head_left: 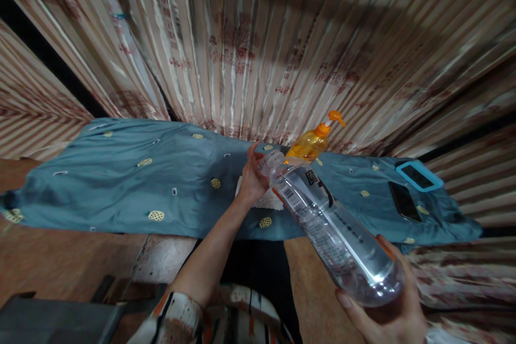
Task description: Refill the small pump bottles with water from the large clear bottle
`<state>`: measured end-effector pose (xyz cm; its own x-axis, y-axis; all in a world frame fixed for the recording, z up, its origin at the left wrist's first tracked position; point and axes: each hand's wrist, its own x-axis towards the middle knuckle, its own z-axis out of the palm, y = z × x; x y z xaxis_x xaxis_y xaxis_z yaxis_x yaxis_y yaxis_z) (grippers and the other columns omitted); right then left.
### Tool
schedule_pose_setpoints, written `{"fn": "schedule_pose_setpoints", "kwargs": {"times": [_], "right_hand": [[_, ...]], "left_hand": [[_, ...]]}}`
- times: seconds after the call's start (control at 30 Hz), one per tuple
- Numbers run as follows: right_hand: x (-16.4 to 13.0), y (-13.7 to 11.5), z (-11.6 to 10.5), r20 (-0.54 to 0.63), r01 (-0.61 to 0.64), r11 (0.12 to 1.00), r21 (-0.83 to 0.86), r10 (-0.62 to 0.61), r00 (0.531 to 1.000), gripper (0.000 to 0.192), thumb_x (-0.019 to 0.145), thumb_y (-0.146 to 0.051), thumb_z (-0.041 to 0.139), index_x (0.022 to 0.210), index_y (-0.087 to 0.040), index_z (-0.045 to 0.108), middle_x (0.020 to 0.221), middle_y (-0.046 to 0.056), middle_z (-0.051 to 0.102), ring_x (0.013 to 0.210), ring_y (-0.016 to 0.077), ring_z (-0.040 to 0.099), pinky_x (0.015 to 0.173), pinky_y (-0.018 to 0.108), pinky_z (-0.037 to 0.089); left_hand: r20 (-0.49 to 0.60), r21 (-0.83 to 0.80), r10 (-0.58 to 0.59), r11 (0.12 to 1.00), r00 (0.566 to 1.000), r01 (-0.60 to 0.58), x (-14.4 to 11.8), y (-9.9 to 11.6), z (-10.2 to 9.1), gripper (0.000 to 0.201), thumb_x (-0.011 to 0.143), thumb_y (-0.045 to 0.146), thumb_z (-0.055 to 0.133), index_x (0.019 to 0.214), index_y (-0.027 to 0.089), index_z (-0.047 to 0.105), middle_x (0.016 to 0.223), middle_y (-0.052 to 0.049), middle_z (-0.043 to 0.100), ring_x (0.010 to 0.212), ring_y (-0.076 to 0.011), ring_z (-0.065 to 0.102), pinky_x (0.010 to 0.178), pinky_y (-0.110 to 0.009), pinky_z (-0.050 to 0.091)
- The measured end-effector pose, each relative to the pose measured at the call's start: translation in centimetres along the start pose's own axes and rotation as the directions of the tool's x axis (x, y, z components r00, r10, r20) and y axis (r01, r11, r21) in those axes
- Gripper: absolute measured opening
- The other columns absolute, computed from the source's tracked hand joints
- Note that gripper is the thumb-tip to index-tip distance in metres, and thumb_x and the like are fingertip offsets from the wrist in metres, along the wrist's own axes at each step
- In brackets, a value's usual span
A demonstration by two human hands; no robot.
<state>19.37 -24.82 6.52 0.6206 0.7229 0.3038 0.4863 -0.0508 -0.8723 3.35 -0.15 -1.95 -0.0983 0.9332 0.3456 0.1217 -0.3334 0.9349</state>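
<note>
A large clear plastic bottle with a printed label is held tilted across the cloth, its base toward me and its neck toward the far left. My right hand is closed around the base. At the neck end, my left hand grips with thumb and fingers, partly hidden behind the clear top. Just beyond the neck stands a pump bottle of yellow liquid with an orange pump head; the plastic bottle covers its lower part. White paper lies under the left hand.
A blue-green cloth with pineapple prints covers the long table. On its right lie a dark phone and a light-blue framed object. Pleated curtains hang behind. A grey stool or chair stands at lower left.
</note>
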Motion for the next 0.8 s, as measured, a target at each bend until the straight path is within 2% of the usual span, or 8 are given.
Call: {"fn": "schedule_pose_setpoints", "kwargs": {"times": [0.07,0.1,0.23,0.43,0.67,0.8], "right_hand": [[-0.08,-0.07,0.02,0.007,-0.002,1.0,0.0,0.002,1.0,0.116,0.067,-0.054,0.095,0.16,0.0,0.052,0.149,0.028,0.062,0.137,0.0472,0.059,0.115,0.059,0.048],[-0.11,-0.11,0.05,0.009,-0.015,1.0,0.011,0.015,1.0,0.117,0.067,-0.054,0.096,0.161,-0.001,0.051,0.151,0.028,0.061,0.139,0.0482,0.058,0.118,0.061,0.046],[-0.13,-0.28,0.15,0.011,-0.085,0.993,0.079,0.084,0.996,0.128,0.062,-0.052,0.098,0.165,0.002,0.045,0.153,0.033,0.057,0.141,0.0548,0.054,0.127,0.079,0.028],[0.02,0.02,-0.02,0.0,-0.008,1.0,0.012,0.008,1.0,0.111,0.065,-0.054,0.096,0.155,-0.003,0.055,0.142,0.025,0.065,0.137,0.0494,0.057,0.128,0.069,0.03],[-0.14,0.16,0.08,0.004,-0.026,0.998,0.064,0.025,1.0,0.122,0.062,-0.049,0.098,0.161,0.003,0.049,0.151,0.03,0.059,0.138,0.0491,0.056,0.132,0.074,0.022],[-0.14,0.16,0.06,0.006,-0.015,0.999,0.03,0.015,1.0,0.116,0.067,-0.053,0.096,0.161,-0.001,0.051,0.153,0.029,0.06,0.138,0.0491,0.057,0.13,0.072,0.028]], "left_hand": [[-0.003,-0.011,-0.002,1.0,1.0,0.002,0.01,0.03,0.02,0.094,0.076,0.044,0.095,0.154,0.021,0.048,0.115,-0.01,0.076,0.099,-0.0289,0.079,0.091,-0.041,0.064],[-0.001,-0.017,-0.001,1.0,1.0,0.001,0.02,0.01,0.03,0.093,0.076,0.044,0.095,0.154,0.021,0.048,0.114,-0.01,0.076,0.098,-0.029,0.079,0.089,-0.041,0.064],[0.002,-0.024,0.013,1.0,1.0,-0.013,0.03,-0.07,0.03,0.097,0.075,0.048,0.096,0.154,0.022,0.047,0.112,-0.009,0.075,0.096,-0.0286,0.079,0.087,-0.041,0.063],[0.003,-0.017,-0.004,1.0,1.0,0.005,0.01,0.02,-0.08,0.092,0.078,0.046,0.096,0.154,0.025,0.048,0.115,-0.009,0.077,0.099,-0.0284,0.079,0.09,-0.041,0.064],[0.004,-0.021,0.014,1.0,1.0,-0.014,0.02,-0.09,-0.06,0.092,0.077,0.045,0.094,0.153,0.023,0.047,0.112,-0.008,0.076,0.099,-0.0291,0.08,0.092,-0.042,0.063],[-0.004,-0.018,0.013,1.0,1.0,-0.014,-0.02,-0.13,-0.01,0.091,0.075,0.044,0.094,0.151,0.024,0.048,0.113,-0.009,0.076,0.099,-0.0297,0.079,0.09,-0.043,0.063]]}}
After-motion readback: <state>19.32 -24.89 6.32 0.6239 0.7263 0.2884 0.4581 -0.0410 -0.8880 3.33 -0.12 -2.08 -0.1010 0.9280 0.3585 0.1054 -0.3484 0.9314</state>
